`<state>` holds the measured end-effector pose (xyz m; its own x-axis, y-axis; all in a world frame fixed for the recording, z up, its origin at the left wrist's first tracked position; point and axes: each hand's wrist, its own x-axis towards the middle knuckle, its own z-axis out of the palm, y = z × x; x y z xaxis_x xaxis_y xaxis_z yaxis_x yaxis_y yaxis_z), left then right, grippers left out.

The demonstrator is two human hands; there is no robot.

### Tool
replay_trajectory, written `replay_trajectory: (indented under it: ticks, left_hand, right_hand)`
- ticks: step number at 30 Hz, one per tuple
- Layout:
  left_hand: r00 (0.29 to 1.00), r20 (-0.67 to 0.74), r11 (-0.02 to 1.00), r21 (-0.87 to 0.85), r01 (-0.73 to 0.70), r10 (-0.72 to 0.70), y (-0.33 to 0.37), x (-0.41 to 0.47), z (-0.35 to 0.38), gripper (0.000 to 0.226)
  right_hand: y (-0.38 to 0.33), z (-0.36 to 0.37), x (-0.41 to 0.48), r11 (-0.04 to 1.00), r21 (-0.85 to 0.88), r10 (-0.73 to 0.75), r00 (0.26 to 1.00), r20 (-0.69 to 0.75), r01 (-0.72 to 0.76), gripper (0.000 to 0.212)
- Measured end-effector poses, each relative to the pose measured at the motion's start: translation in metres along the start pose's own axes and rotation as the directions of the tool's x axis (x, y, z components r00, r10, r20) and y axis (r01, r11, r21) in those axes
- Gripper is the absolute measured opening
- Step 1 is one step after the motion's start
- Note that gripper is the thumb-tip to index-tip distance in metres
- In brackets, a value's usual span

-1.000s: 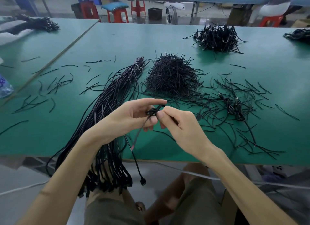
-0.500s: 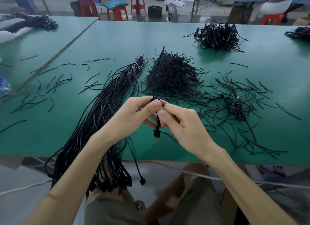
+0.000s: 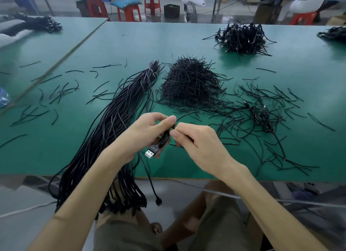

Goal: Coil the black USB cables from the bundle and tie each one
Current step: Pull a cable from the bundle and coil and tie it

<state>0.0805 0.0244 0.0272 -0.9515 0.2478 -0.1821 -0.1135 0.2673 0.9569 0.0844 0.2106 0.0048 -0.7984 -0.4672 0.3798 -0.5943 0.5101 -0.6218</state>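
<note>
My left hand (image 3: pixel 144 132) grips a small coil of black USB cable (image 3: pixel 165 137) above the table's near edge; its silver USB plug (image 3: pixel 151 153) sticks out below the fingers. My right hand (image 3: pixel 196 144) pinches the coil's top between thumb and forefinger, and a thin black strand (image 3: pixel 187 113) arcs away from there. One loose cable end (image 3: pixel 159 202) hangs below the table edge. The long bundle of black cables (image 3: pixel 104 131) runs from mid-table down over the edge onto my lap, bound near its far end.
On the green table (image 3: pixel 131 44), a mound of black twist ties (image 3: pixel 189 82) lies ahead, with loose ties scattered both sides. A heap of coiled cables (image 3: pixel 243 38) sits far right, a few coiled ones (image 3: pixel 262 116) nearer. Red stools (image 3: pixel 129 11) stand beyond.
The cable end that stuck up from my hands half a second ago has swung down to the right. The USB plug now shows below my left fingers. Both hands dropped slightly toward me.
</note>
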Motion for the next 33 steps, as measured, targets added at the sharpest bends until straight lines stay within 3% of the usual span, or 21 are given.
replay_trajectory:
  ticks: [4, 8, 12, 18, 24, 29, 33]
  left_hand:
    - [0.977, 0.145, 0.98, -0.141, -0.137, 0.158, -0.003, -0.007, -0.009, 0.038]
    - [0.935, 0.222, 0.961, -0.064, -0.27, 0.278, -0.006, -0.011, -0.019, 0.057]
    - [0.938, 0.216, 0.96, -0.001, -0.279, 0.272, -0.008, -0.01, -0.023, 0.069]
    - [0.956, 0.005, 0.953, 0.084, -0.292, 0.293, -0.01, -0.007, -0.015, 0.029]
    - [0.939, -0.059, 0.932, 0.161, -0.325, 0.338, -0.007, -0.007, -0.002, 0.048]
    - [0.977, -0.071, 0.979, 0.051, -0.199, 0.203, -0.003, -0.005, 0.001, 0.066]
    - [0.984, -0.121, 0.99, -0.047, -0.134, 0.127, -0.002, -0.005, 0.006, 0.066]
  right_hand:
    - [0.004, -0.001, 0.0, 0.99, 0.115, 0.086, 0.994, -0.068, -0.078, 0.036]
    - [0.003, 0.0, -0.001, 0.952, 0.278, 0.153, 0.986, -0.06, -0.13, 0.035]
    - [0.002, 0.0, 0.0, 0.909, 0.394, 0.185, 0.979, -0.088, -0.136, 0.032]
    - [0.0, -0.001, -0.001, 0.88, 0.446, 0.216, 0.974, -0.071, -0.162, 0.032]
    - [-0.007, -0.003, -0.001, 0.949, 0.3, 0.14, 0.983, -0.122, -0.098, 0.032]
    - [-0.008, -0.001, -0.001, 0.983, 0.178, 0.08, 0.98, -0.184, -0.047, 0.031]
    - [-0.003, 0.001, 0.002, 0.991, 0.129, 0.058, 0.969, -0.241, -0.027, 0.029]
